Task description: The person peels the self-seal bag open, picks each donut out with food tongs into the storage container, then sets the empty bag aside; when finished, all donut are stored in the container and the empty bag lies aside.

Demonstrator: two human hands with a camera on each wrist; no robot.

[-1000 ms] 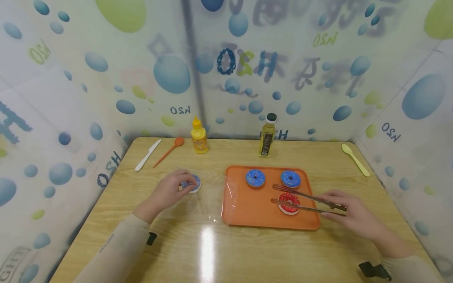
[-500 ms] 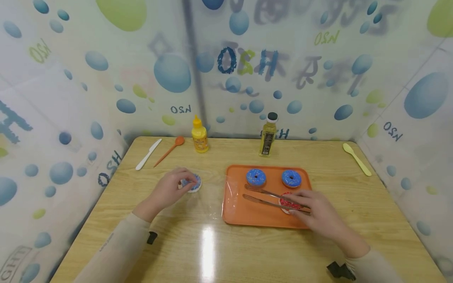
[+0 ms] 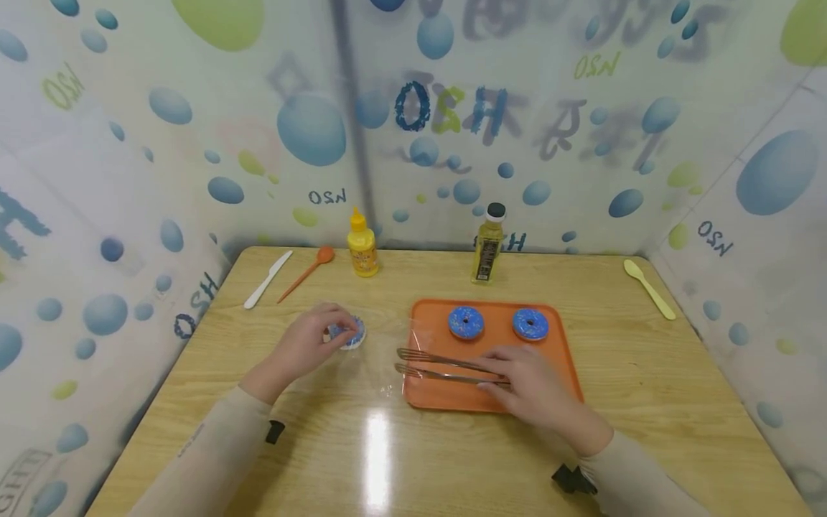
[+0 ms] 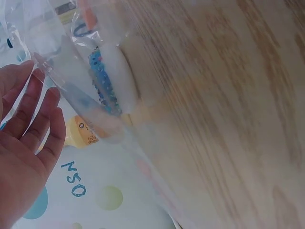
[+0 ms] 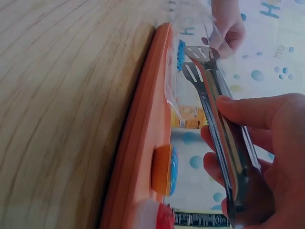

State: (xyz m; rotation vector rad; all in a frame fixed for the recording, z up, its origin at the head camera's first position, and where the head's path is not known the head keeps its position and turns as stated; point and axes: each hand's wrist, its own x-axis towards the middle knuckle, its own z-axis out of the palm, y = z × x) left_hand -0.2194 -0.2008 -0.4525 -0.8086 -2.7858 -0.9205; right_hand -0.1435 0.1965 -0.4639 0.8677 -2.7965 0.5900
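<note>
My left hand (image 3: 306, 346) pinches the edge of a clear plastic bag (image 4: 62, 88). Inside the bag is a blue-iced toy donut (image 4: 102, 83) on a white base, partly covered by my fingers in the head view. Metal tongs (image 5: 223, 121) are in my right hand (image 3: 535, 388), their slotted tips apart and pointing left past the tray's left edge, close to the bag. Below that hand is an orange tray (image 3: 439, 397). Two blue donuts, left (image 3: 456, 327) and right (image 3: 522, 329), lie on it. A red-iced donut (image 5: 164, 217) is hidden under my right hand in the head view.
Along the back stand a yellow squeeze bottle (image 3: 365, 253) and an oil bottle (image 3: 487, 255) with a dark cap. A white knife (image 3: 268, 280) and an orange spoon (image 3: 306, 276) lie at the back left. A yellow spoon (image 3: 649, 289) lies far right.
My right hand has carried the tongs leftward across the tray, from over the red donut to beside the bag. The left hand has stayed at the bag.
</note>
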